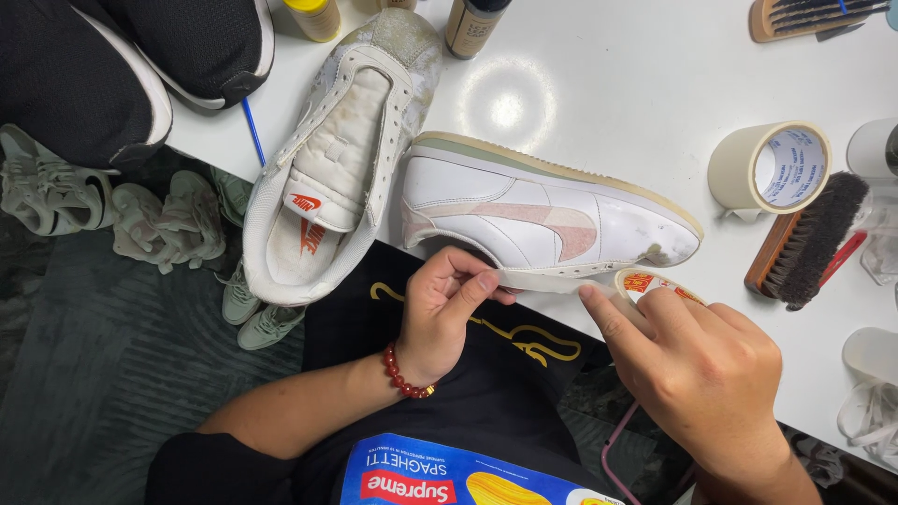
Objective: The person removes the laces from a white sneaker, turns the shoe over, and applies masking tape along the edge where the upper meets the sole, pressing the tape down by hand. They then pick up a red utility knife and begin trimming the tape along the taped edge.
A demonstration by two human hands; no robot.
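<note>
**White Table and Its Load**

The table (608,93) carries two white shoes: one (552,220) just above the left hand (444,309), one (337,168) up-left of it. Tape roll (769,166) and brush (812,241) lie above the right hand (697,369). Bottles (472,23) stand at the far edge.

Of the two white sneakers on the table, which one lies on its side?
The white sneaker with the pink side mark, nearest both hands, lies on its side. The other white sneaker rests sole down, opening upward.
</note>
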